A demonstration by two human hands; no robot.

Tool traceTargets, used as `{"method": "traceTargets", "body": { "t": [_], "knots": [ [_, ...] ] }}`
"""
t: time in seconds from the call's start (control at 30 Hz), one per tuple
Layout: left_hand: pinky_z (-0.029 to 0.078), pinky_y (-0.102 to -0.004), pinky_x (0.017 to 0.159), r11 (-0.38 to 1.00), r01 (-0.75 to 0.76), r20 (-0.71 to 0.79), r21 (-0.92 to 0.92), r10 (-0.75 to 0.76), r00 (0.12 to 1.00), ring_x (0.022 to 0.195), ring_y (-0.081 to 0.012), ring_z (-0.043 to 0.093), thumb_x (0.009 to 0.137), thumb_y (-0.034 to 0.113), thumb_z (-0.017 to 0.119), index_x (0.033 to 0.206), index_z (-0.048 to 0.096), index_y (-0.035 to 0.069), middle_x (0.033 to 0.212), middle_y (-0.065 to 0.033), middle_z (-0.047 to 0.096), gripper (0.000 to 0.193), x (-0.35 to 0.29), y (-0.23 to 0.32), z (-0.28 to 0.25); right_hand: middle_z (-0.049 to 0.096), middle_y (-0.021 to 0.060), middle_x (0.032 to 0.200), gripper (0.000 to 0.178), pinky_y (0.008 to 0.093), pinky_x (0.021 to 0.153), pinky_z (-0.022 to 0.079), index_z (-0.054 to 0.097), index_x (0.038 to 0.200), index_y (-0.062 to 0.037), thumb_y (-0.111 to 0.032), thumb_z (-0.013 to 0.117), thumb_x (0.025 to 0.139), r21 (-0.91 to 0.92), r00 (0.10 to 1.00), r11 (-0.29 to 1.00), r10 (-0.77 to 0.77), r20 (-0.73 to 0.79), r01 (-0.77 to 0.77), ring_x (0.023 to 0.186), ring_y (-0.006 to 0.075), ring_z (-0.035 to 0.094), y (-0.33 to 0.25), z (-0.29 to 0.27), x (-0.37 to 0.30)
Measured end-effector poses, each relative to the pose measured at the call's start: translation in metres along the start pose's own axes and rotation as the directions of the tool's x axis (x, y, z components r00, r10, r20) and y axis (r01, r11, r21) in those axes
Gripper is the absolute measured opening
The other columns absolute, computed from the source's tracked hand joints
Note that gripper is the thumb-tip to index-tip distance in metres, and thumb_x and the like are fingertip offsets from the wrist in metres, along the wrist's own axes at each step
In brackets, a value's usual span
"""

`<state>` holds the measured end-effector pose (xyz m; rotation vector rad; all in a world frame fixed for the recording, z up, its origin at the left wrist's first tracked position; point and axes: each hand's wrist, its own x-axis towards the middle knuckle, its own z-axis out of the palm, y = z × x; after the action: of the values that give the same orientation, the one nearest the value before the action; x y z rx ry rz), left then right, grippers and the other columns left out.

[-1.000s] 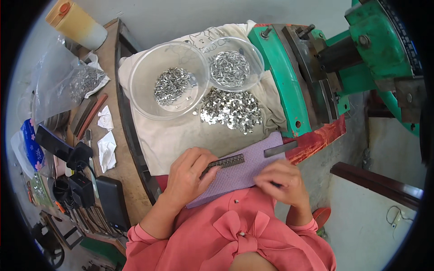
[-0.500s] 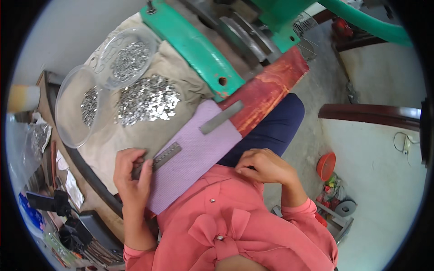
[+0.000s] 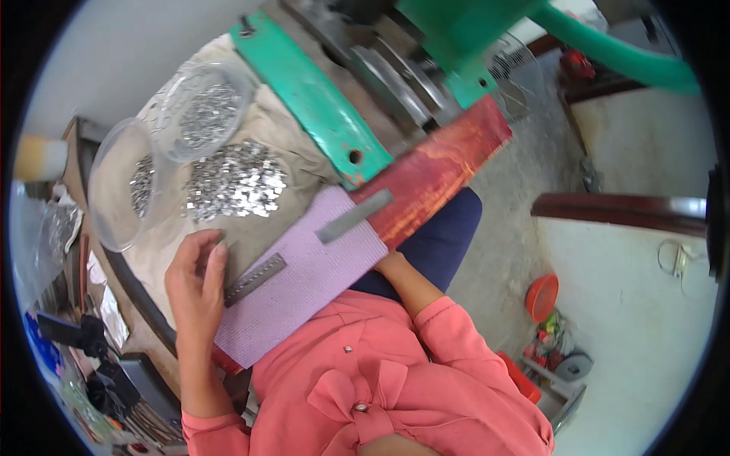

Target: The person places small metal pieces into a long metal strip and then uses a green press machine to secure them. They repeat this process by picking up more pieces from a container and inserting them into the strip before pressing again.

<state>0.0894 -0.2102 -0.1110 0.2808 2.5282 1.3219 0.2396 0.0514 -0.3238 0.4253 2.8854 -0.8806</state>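
Observation:
My left hand hovers at the left of the purple mat, thumb and forefinger close together. A thin sliver seems to show at their tips, too small to name. Just beside this hand, a dark metal strip with a row of notches or holes lies slantwise on the purple textured mat. A plain grey metal bar rests farther up, across the mat's far end. My right hand reaches under the edge of the mat and red board; its fingers are hidden.
A heap of small shiny metal pieces lies on a beige cloth. Two clear plastic tubs, a far one and a near one, hold more pieces. A green machine stands beyond the board.
My left hand has drawn back from the notched strip. My right hand has moved from my lap to under the board's edge. The whole view has shifted slightly.

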Motion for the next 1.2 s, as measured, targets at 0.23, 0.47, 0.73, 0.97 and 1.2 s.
{"method": "traceTargets", "body": {
  "t": [0.23,0.47,0.73,0.97,1.2],
  "knots": [
    [0.049,-0.0278,0.058,0.979,-0.203,-0.143,-0.003,0.200,0.969,0.060,-0.0138,0.062,0.094,0.006,0.069,0.095,0.072,0.001,0.074,-0.0090,0.068,0.006,0.007,-0.010,0.001,0.061,0.0211,0.136,0.047,0.0454,0.101,0.049,0.063,0.132,-0.0036,-0.027,0.065,0.091,-0.095,0.999,0.995,0.031,0.020,-0.029,0.123,0.0384,0.058,0.005,0.009,0.008],
    [0.049,-0.0310,0.052,0.943,-0.333,-0.140,0.022,0.333,0.932,0.053,-0.0210,0.062,0.085,0.008,0.074,0.089,0.072,0.006,0.069,-0.0063,0.067,0.006,-0.001,-0.019,-0.015,0.062,0.0207,0.135,0.047,0.0453,0.100,0.050,0.063,0.131,-0.0036,-0.028,0.065,0.091,-0.170,0.989,0.985,0.061,0.133,-0.037,0.122,0.0382,0.059,0.010,-0.010,0.001],
    [0.051,-0.0341,0.054,0.973,-0.225,0.021,-0.049,0.226,0.974,0.057,-0.0209,0.066,0.080,0.017,0.080,0.093,0.074,0.011,0.071,-0.0032,0.069,0.015,-0.014,-0.015,-0.028,0.063,0.0203,0.134,0.046,0.0452,0.099,0.050,0.063,0.131,-0.0037,-0.028,0.065,0.092,-0.242,0.961,0.964,0.167,0.223,-0.112,0.121,0.0381,0.060,0.008,-0.041,-0.008],
    [0.056,-0.0357,0.073,0.944,-0.330,-0.036,-0.015,0.330,0.943,0.074,-0.0171,0.071,0.084,0.021,0.077,0.097,0.073,0.010,0.085,0.0012,0.072,0.018,-0.007,-0.015,-0.030,0.064,0.0199,0.133,0.046,0.0451,0.098,0.050,0.064,0.131,-0.0037,-0.028,0.065,0.092,-0.268,0.945,0.955,0.201,0.259,-0.129,0.121,0.0379,0.061,0.007,-0.053,-0.011],
    [0.054,-0.0311,0.058,0.935,-0.355,-0.052,-0.005,0.355,0.934,0.062,-0.0140,0.068,0.086,0.021,0.075,0.096,0.072,0.008,0.077,0.0027,0.069,0.017,-0.010,-0.016,-0.027,0.065,0.0195,0.132,0.046,0.0450,0.098,0.051,0.064,0.131,-0.0038,-0.029,0.065,0.092,-0.267,0.946,0.952,0.216,0.243,-0.149,0.120,0.0378,0.061,0.008,-0.058,-0.019]
  ]
}}
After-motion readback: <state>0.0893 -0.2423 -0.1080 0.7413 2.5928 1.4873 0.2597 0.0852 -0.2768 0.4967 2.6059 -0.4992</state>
